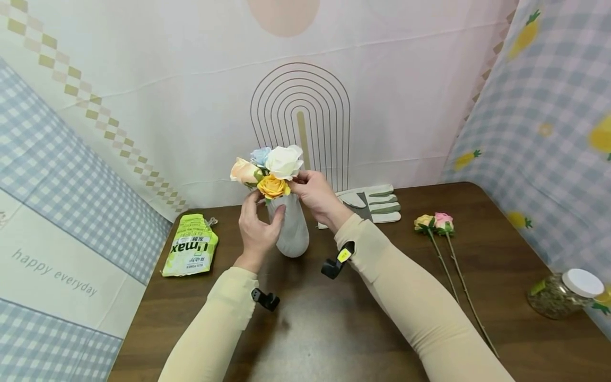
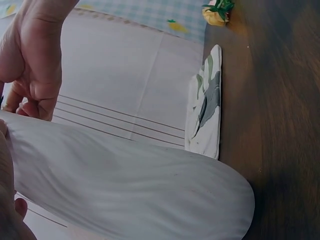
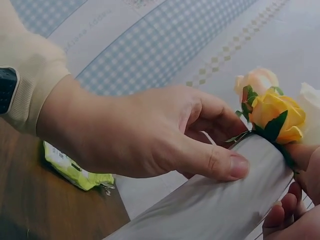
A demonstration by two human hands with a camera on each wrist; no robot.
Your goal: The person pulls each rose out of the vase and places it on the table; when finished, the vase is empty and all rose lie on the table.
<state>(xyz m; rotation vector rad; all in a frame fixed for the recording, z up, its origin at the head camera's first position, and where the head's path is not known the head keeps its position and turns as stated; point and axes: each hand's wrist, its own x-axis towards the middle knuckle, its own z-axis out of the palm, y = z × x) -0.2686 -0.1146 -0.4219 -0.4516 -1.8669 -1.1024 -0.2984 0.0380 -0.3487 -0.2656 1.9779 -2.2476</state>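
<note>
A pale grey-white vase (image 1: 294, 233) stands on the table, its side softly rippled. Roses crowd its mouth: a yellow rose (image 1: 273, 187) in front, a white rose (image 1: 285, 162), a peach rose (image 1: 243, 171) and a small blue flower (image 1: 260, 155). My left hand (image 1: 258, 228) holds the vase near its rim, thumb along the near side, as the right wrist view shows. At the right of the rim, my right hand (image 1: 319, 195) has curled fingers and pinches the yellow rose close below its bloom. The stems inside the vase are hidden.
A yellow rose and a pink rose (image 1: 444, 222) lie on the table (image 1: 305, 339) at right. Behind the right forearm lies a white-and-green glove (image 1: 382, 204). A green packet (image 1: 191, 246) lies at left, and a white-lidded jar (image 1: 558, 297) is near the right edge.
</note>
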